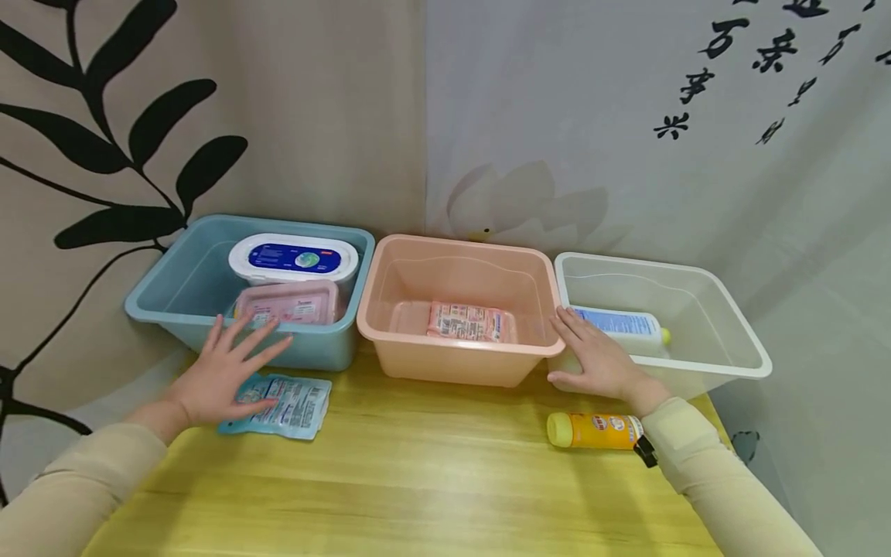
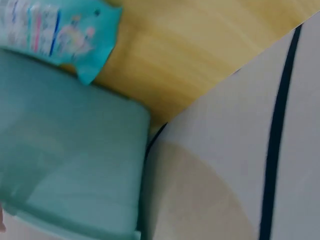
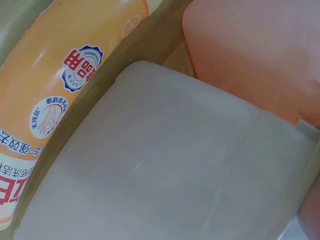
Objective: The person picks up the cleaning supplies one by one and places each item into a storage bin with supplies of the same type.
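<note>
In the head view my left hand (image 1: pixel 226 379), fingers spread, is in front of the blue bin (image 1: pixel 167 319) and overlaps a light-blue packet (image 1: pixel 299 406) lying on the table. Fingertips reach the bin's front rim; nothing is held. Inside that bin are a white wipes box (image 1: pixel 250 259) with a dark-blue label and a pink box (image 1: pixel 285 302). My right hand (image 1: pixel 602 363) lies with extended fingers over the near left corner of the white bin (image 1: pixel 724 363), beside the pink bin (image 1: pixel 445 360). A yellow-capped orange bottle (image 1: pixel 602 431) lies below the right wrist.
A pink packet (image 1: pixel 466 321) lies in the middle bin. The white bin holds a white bottle (image 1: pixel 619 329) with a blue label. All three bins stand in a row along the back of the wooden table (image 1: pixel 418 480), before a printed curtain (image 1: pixel 334 116).
</note>
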`<state>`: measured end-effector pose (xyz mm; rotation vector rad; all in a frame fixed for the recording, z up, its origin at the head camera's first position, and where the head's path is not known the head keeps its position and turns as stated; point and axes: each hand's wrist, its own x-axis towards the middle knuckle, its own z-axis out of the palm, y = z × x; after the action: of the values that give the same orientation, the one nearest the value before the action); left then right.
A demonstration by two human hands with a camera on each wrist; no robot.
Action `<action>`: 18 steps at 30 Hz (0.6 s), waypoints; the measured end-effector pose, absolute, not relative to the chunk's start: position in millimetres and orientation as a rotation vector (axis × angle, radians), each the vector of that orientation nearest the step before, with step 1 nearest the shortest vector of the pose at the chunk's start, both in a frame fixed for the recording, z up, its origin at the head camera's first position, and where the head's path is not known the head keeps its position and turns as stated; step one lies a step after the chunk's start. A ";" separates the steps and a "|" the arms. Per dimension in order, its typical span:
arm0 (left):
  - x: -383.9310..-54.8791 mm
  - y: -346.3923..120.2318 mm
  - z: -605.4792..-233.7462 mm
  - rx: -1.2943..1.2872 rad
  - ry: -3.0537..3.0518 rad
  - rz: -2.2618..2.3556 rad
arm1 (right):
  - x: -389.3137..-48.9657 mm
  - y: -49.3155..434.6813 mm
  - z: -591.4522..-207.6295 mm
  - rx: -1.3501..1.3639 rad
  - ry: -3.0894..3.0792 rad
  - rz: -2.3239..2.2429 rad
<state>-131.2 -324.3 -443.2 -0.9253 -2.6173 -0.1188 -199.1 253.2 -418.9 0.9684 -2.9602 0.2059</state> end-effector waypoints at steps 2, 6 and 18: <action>-128.0 -324.8 -450.8 -0.961 -2.600 -0.135 | -199.6 253.7 -419.3 0.965 -2.965 0.202; -120.8 -326.3 -464.0 -1.020 -2.540 -0.106 | -199.9 253.9 -419.0 0.969 -2.974 0.192; -112.5 -332.5 -495.0 -1.076 -2.616 -0.121 | -198.8 252.6 -415.8 0.975 -2.986 0.182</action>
<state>-112.5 -332.5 -495.0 -1.0758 -2.6156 -0.1214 -198.8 252.6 -415.8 0.9748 -2.9861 0.1820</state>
